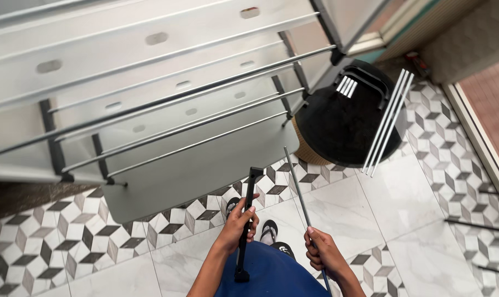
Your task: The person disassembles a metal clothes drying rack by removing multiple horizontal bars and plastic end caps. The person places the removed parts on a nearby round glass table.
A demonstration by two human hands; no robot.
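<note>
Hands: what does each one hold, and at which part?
Left hand grips a black bar near its middle. Right hand grips a thin metal rod near its lower end.

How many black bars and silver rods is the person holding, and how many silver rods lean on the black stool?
Black bars, in the left hand: 1
Silver rods, in the right hand: 1
Silver rods leaning on the black stool: 3
Total: 5

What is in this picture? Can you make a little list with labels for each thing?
left hand: grips a black bar, held upright
right hand: grips a thin silver rod, tilted
rack: half-built grey shelves with silver rails, ahead of the hands
black stool: round, with three silver rods lying across it
floor: white and patterned tiles
</note>
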